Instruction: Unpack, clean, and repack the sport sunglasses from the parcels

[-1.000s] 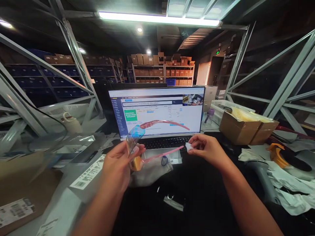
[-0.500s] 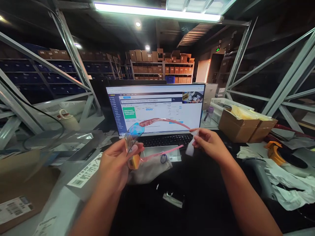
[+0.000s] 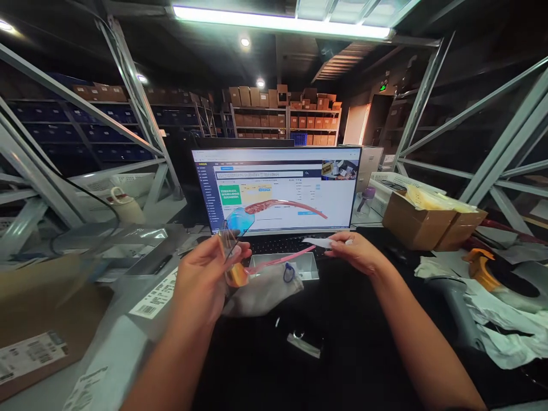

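My left hand (image 3: 209, 268) is closed around the front of a pair of sunglasses (image 3: 240, 221) with bluish, mirrored lenses. Both pink temples reach out to the right, the upper one in front of the monitor. Between the fingertips of my right hand (image 3: 353, 251) is a thin white sleeve (image 3: 319, 243), apart from the upper temple's tip and close to the end of the lower one. Below the sunglasses lies a grey cloth pouch (image 3: 261, 297) with a dark blue cord loop. Behind the pouch sits an open pale box (image 3: 306, 266). A small clear plastic piece (image 3: 303, 345) rests on the black table surface.
A lit monitor (image 3: 278, 197) stands ahead, with a keyboard (image 3: 274, 245) before it. Cartons (image 3: 419, 228), a tape dispenser (image 3: 483, 265), a grey scanner (image 3: 456, 308) and crumpled white paper are at right. Boxes with labels (image 3: 154, 297) crowd the left.
The white sleeve has come off the upper temple's tip, and my right hand has moved slightly down with it. My left hand still holds the sunglasses. The screen shows a new yellow panel.
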`<state>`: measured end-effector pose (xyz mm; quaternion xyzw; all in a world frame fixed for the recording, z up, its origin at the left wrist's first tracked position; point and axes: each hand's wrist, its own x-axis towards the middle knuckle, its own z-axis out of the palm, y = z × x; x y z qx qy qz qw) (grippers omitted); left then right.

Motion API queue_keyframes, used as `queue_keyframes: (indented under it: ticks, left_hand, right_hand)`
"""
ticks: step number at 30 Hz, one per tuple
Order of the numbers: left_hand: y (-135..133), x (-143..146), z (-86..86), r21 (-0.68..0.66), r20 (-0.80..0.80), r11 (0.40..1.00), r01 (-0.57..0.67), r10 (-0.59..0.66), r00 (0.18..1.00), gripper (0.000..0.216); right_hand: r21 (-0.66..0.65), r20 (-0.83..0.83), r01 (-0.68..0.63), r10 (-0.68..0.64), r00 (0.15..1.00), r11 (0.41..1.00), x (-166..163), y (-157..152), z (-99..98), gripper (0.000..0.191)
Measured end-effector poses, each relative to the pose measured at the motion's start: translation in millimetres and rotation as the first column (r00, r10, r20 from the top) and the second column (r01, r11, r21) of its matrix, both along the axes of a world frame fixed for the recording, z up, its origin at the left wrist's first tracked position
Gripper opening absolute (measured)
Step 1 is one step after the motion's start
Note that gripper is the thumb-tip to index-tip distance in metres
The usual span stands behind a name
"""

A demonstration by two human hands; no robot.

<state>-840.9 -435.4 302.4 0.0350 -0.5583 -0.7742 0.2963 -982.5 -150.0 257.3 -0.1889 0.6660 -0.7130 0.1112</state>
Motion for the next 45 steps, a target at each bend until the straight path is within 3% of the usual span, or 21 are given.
queue_keyframes:
  ticks: [6,11,15,25,30,35,38,42,45]
  left_hand:
    - [4.4,1.0,0.5,0.003,0.036,0.999,0.045,-0.045,0.998,0.040]
    - [9.9,3.8,0.3,0.022,0.069,0.999,0.047,-0.048,0.996,0.043]
    - [12.0,5.4,-0.9,0.036,0.100,0.997,0.063,-0.066,0.993,0.045]
    - [13.2,2.1,-4.4,0.017,0.070,0.997,0.080,-0.081,0.994,0.042]
    - [17.1,-2.8,-11.1,0.049,0.054,0.987,0.152,-0.155,0.987,0.038]
    - [17.8,-8.0,-16.2,0.097,0.024,0.982,0.165,-0.168,0.986,0.033]
    - [16.7,-8.5,-15.5,0.133,0.016,0.977,0.167,-0.171,0.985,0.031]
    - [16.3,-8.0,-15.0,0.204,0.013,0.957,0.208,-0.215,0.976,0.031]
    - [17.0,-7.8,-15.3,0.228,0.006,0.947,0.227,-0.235,0.972,0.031]
  right_hand:
    - [0.099,-0.101,0.102,-0.092,0.991,0.990,9.0,40.7,27.4,0.040]
    - [0.295,-0.261,0.163,-0.085,0.962,0.941,23.6,48.1,41.6,0.031]
    - [0.391,-0.330,0.174,-0.039,0.943,0.904,28.1,47.2,44.7,0.027]
    - [0.450,-0.470,0.200,0.041,0.882,0.870,26.6,40.4,38.5,0.018]
    - [0.366,-0.711,0.318,0.043,0.702,0.875,33.9,16.1,26.6,0.015]
    - [0.328,-0.911,0.467,0.145,0.385,0.821,46.0,-1.4,23.1,0.014]
    - [0.251,-0.967,0.625,0.157,0.202,0.739,54.5,-4.4,26.9,0.011]
    - [0.120,-0.975,0.826,0.221,-0.006,0.551,70.2,-8.8,31.8,0.008]
    - [0.073,-0.949,0.838,0.296,-0.109,0.541,81.3,-14.3,33.9,0.016]
